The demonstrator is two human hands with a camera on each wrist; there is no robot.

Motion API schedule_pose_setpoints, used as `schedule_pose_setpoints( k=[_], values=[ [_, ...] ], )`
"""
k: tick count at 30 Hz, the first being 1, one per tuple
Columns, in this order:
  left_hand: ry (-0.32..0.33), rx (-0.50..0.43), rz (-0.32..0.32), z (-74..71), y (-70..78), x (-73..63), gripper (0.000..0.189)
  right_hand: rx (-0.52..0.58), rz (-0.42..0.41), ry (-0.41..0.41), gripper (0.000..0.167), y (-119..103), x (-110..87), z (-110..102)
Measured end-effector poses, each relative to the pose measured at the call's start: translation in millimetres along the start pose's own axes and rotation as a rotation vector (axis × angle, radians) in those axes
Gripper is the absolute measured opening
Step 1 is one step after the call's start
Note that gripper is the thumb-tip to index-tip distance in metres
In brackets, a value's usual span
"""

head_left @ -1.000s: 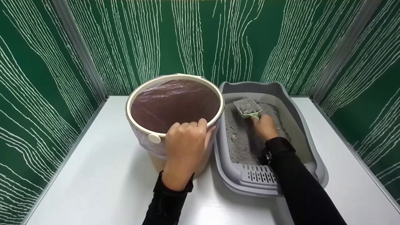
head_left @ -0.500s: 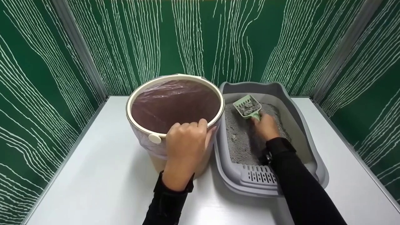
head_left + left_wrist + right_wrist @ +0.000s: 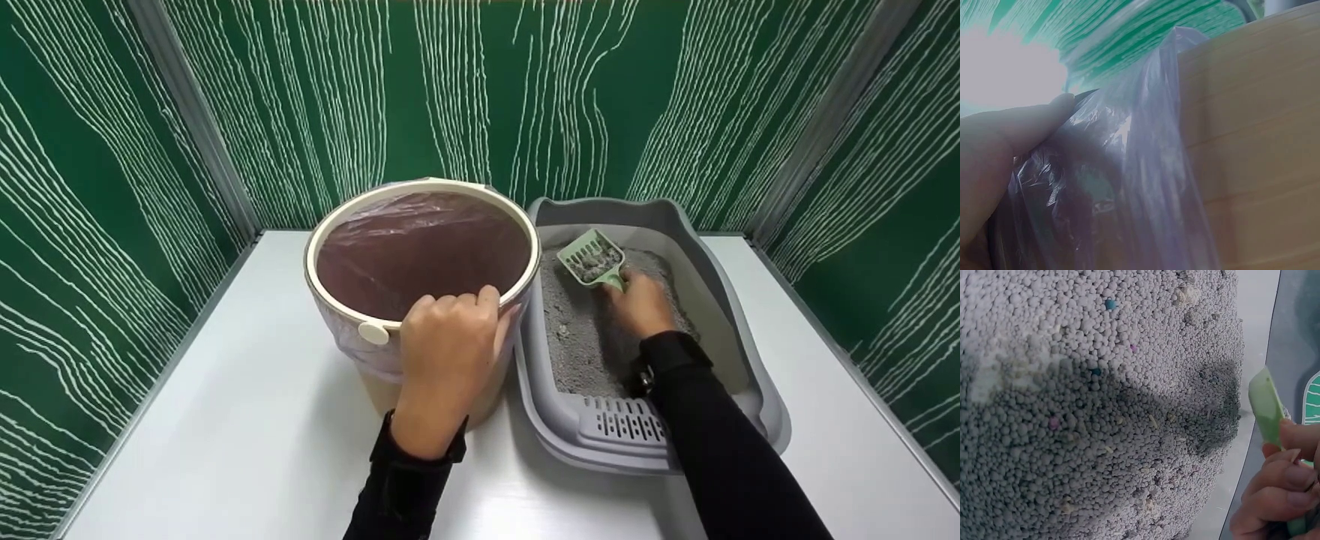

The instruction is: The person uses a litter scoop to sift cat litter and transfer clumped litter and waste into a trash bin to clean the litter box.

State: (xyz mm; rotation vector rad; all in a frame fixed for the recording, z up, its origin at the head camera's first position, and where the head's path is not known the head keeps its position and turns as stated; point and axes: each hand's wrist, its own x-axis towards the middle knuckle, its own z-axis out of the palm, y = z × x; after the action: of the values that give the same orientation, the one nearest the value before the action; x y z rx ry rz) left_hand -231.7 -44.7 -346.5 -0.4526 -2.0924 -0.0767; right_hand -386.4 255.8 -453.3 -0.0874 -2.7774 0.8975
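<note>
My left hand [image 3: 450, 345] grips the near rim of a round trash can [image 3: 375, 382], over the clear plastic liner [image 3: 1145, 152] folded down its outside. In the left wrist view the thumb lies along the rim against that plastic. My right hand [image 3: 641, 304] holds a light green litter scoop [image 3: 592, 257] by its handle. Grey clumps sit in the scoop, and its slots show at the far end. It hangs over the grey litter [image 3: 1100, 439] in a grey litter box [image 3: 720, 300]. In the right wrist view the scoop [image 3: 1266, 405] appears side-on, apart from the litter surface.
The trash can and litter box stand side by side on a white table [image 3: 225, 420]. A slotted step [image 3: 622, 420] forms the box's near end. Green walls [image 3: 480, 90] with white wavy lines enclose the table at the back and sides.
Loose litter has dropped out of the scoop, baring its slots and leaving clumps behind. The scoop has barely shifted. My left hand keeps its grip on the can's rim.
</note>
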Motion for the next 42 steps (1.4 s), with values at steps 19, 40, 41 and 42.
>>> schedule_pose_setpoints(
  k=[19,40,41,42],
  values=[
    [-0.01,-0.013,-0.007,-0.6,-1.2,-1.6,0.038,0.093,0.058,-0.084,0.045,-7.9,-0.2,-1.6],
    [-0.022,-0.01,-0.005,0.0,-1.5,-2.3,0.038,-0.049,0.049,0.018,0.049,-6.8,-1.9,-1.3],
    [-0.025,-0.01,-0.005,-0.2,-1.5,-2.2,0.038,-0.053,0.051,0.024,0.049,-6.3,-1.9,-1.2],
    [-0.028,-0.012,-0.005,-0.4,-1.6,-2.2,0.038,-0.054,0.054,0.029,0.048,-6.0,-1.9,-1.2]
  ],
)
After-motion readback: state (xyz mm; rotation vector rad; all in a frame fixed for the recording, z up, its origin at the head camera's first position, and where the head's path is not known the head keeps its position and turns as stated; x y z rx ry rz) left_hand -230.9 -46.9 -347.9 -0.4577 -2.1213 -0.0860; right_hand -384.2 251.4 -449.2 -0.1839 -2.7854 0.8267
